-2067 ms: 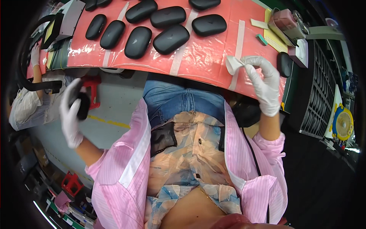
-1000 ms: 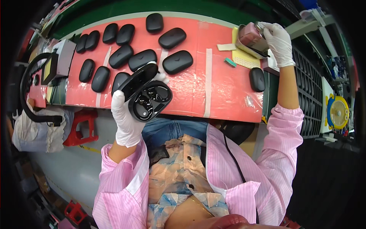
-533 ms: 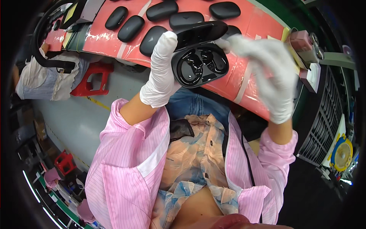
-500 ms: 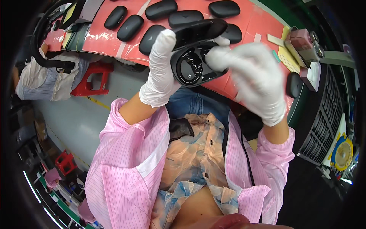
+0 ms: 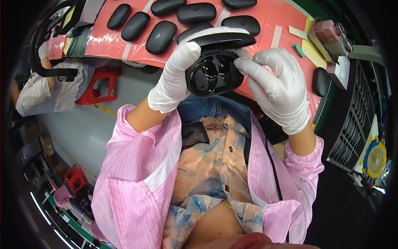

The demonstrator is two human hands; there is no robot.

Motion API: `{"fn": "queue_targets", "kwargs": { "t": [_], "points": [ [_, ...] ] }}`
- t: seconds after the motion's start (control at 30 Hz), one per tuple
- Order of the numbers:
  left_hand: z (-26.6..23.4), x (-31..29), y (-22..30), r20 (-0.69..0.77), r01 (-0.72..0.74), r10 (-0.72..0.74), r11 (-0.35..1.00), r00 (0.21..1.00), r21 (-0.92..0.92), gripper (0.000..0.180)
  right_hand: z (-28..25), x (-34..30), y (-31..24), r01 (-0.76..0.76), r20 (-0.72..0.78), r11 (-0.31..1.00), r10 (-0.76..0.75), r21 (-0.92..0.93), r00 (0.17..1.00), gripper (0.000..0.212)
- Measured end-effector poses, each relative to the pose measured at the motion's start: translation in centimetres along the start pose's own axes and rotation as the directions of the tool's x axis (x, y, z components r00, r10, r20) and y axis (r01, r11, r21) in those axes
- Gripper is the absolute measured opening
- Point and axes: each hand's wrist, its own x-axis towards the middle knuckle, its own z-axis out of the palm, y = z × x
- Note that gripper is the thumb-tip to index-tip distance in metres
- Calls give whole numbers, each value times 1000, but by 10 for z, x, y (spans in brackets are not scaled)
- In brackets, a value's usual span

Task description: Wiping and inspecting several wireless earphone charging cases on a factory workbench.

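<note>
My gloved left hand (image 5: 176, 76) holds a black earbud charging case (image 5: 215, 88) by its left side, with a fingertip showing at the far right corner. The lid (image 5: 224, 39) stands raised, away from me. Inside sit two glossy black earbuds, a left one (image 5: 211, 72) and a right one (image 5: 226, 68), each in its own hollow. My gloved right hand (image 5: 277, 85) is at the case's right edge, fingers bent and apart, a fingertip touching or nearly touching the rim. I see nothing held in it.
Several closed black cases (image 5: 161, 37) lie on the pink-red table mat (image 5: 103, 41). Another case (image 5: 320, 81) lies at the right, near a white box (image 5: 340, 72) and a clear container (image 5: 327, 35). A red stool (image 5: 101, 85) and another person's gloved hand (image 5: 31, 87) are at the left.
My right hand has drawn back from over the case's right hollow to its right edge. The lid has tilted, and the right earbud now shows clearly.
</note>
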Motion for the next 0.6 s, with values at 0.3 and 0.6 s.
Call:
{"fn": "queue_targets", "kwargs": {
  "t": [0.3, 0.6],
  "points": [
    [3, 6, -11, 8, -111, 111, 994, 994, -5, 81, -7, -34, 1, -221, -27, 911, 245, 348, 969, 26],
    [36, -4, -11, -29, 136, -139, 986, 990, -92, 44, -16, -16, -20, 108, -52, 988, -114, -115, 992, 35]
  ]
}}
